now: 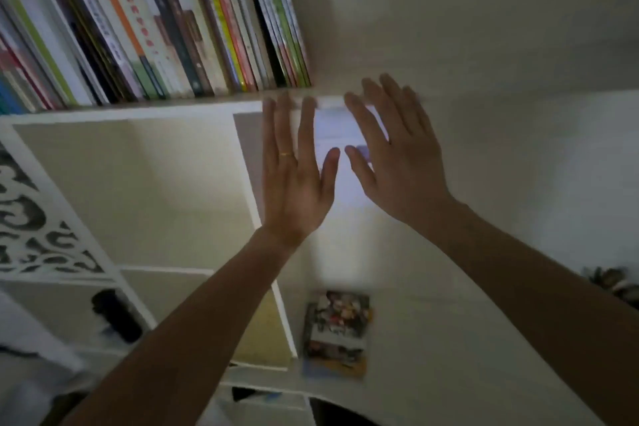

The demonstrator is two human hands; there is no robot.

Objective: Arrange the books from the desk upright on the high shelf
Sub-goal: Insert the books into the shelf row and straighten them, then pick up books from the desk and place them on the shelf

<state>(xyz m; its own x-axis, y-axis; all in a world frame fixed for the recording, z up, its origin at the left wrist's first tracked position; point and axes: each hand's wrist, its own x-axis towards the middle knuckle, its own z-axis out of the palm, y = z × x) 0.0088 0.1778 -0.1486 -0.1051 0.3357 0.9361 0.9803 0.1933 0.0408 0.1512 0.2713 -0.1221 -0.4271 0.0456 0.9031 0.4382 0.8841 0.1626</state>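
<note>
A pale white book [337,135] with a small purple mark, blurred, is raised just under the front edge of the high shelf [155,111]. My left hand [294,180] lies flat against its left side with straight fingers. On the book's right side my right hand [397,156] is also flat, its fingertips reaching the shelf edge. A row of upright books [166,21] fills the shelf's left part, ending at green spines [294,45]. A colourful book [337,332] lies flat on the white desk [432,339] below.
To the right of the upright row the shelf stands against a bare wall [466,10]. A white divider panel [249,162] drops below the shelf. Lower left are a carved white panel [31,225] and a dark object [116,316] in a cubby.
</note>
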